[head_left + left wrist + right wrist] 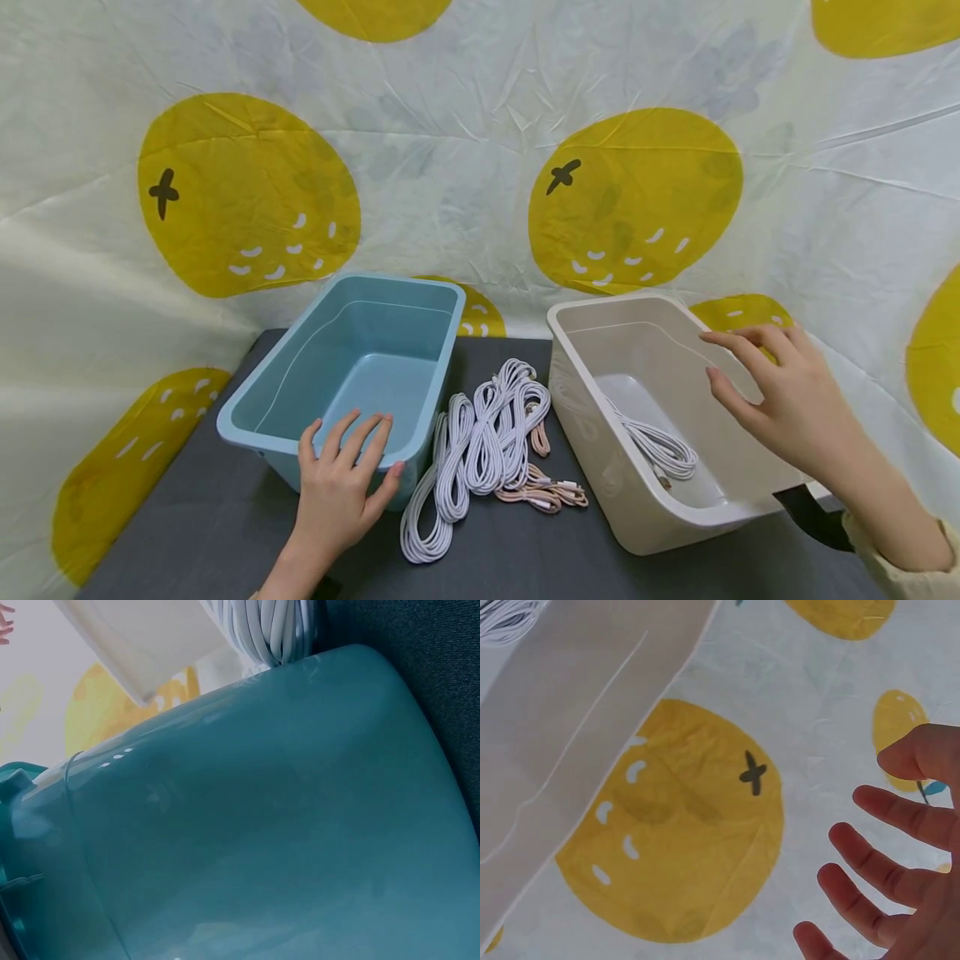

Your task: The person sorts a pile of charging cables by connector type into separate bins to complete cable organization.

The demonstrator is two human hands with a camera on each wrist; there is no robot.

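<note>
In the head view my left hand [337, 492] rests at the near rim of a blue plastic bin [255, 433], its fingers spread and holding nothing. The bin's outer wall [262, 810] fills most of the left wrist view. My right hand [795, 400] hovers above the right side of a beige bin [592, 467], fingers apart and nothing in them; the right wrist view shows the same hand [900, 870] with loosely bent fingers. Inside the beige bin lies a coiled white cable [667, 450]. Between the bins are several white cable bundles [487, 442] and pinkish cable bundles [543, 490].
Both bins stand on a dark grey table [195, 517]. Behind it hangs a pale cloth [450, 200] printed with yellow fruit. A black strap [813, 517] is around my right wrist, close to the beige bin's near corner.
</note>
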